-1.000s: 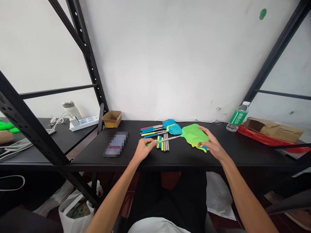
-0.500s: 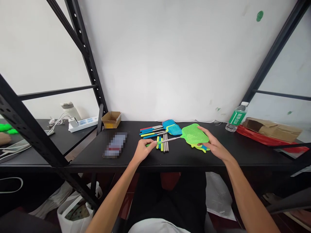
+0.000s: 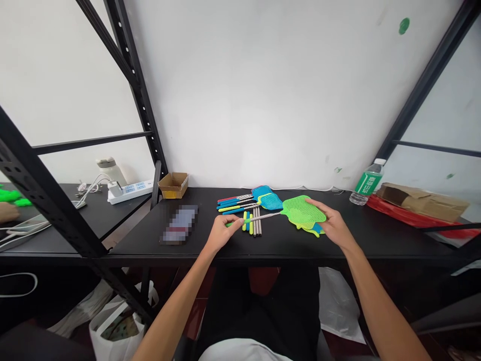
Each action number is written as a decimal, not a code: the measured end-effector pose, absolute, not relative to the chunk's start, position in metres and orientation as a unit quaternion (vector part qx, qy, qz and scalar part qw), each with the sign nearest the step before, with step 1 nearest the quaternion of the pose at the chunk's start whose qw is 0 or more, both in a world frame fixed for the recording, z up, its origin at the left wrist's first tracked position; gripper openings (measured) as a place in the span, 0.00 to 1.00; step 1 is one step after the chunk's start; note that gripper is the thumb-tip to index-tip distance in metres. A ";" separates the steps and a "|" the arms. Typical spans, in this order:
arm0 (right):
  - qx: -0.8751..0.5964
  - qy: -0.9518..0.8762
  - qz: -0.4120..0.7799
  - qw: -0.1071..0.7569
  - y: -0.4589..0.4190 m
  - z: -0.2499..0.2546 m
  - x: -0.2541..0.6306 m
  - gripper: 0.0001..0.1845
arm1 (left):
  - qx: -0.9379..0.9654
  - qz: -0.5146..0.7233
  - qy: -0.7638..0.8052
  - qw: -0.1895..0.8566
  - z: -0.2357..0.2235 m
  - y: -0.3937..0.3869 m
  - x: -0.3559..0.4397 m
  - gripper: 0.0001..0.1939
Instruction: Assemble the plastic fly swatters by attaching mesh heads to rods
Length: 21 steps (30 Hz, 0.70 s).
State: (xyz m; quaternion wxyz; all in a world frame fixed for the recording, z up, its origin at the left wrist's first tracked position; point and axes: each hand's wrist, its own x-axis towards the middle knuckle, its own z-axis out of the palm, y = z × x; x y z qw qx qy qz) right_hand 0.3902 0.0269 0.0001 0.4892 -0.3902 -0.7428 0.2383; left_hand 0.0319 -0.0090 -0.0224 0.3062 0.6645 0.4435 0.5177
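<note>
A green fly swatter (image 3: pixel 305 209) with a metal rod lies across both hands over the table. My left hand (image 3: pixel 224 231) is closed around its green handle. My right hand (image 3: pixel 335 225) grips the right edge of its perforated head. Beneath that head, yellow-green and blue swatter heads (image 3: pixel 314 229) show in part. Just right of my left hand are several loose yellow-green and blue handles (image 3: pixel 248 222) and grey metal rods (image 3: pixel 257 223). Behind them lie several swatters with blue heads (image 3: pixel 268 199), their handles pointing left.
On the black table (image 3: pixel 210 246) are a blurred phone-like item (image 3: pixel 180 224), a small open cardboard box (image 3: pixel 173 185) and, at right, a water bottle (image 3: pixel 367 182). A cardboard piece (image 3: pixel 421 200) lies on red wrapping. Black shelf posts (image 3: pixel 141 95) rise at both sides.
The swatter's head has tipped slightly, shifting a little right and down along with my right hand. My left hand keeps its hold on the handle.
</note>
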 end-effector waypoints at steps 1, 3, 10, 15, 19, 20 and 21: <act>-0.393 -0.739 0.239 0.493 0.027 0.000 0.390 0.29 | 0.656 0.525 0.441 0.316 -0.022 -0.009 0.032 0.18; -0.401 -0.730 0.236 0.501 0.027 -0.001 0.391 0.26 | 0.635 0.545 0.429 0.341 -0.022 -0.008 0.033 0.16; -0.397 -0.733 0.254 0.490 0.030 -0.013 0.374 0.17 | 0.465 0.683 0.367 0.427 -0.024 -0.001 0.028 0.15; -0.374 -0.736 0.249 0.506 0.037 -0.033 0.353 0.14 | 0.339 0.726 0.352 0.484 -0.029 -0.003 0.020 0.16; -0.373 -0.724 0.257 0.520 0.035 -0.046 0.343 0.19 | 0.335 0.724 0.355 0.488 -0.033 -0.012 0.014 0.16; -0.375 -0.717 0.262 0.526 0.033 -0.048 0.341 0.20 | 0.333 0.725 0.354 0.488 -0.033 -0.015 0.014 0.17; -0.378 -0.709 0.269 0.531 0.030 -0.049 0.339 0.19 | 0.329 0.727 0.352 0.489 -0.033 -0.017 0.013 0.17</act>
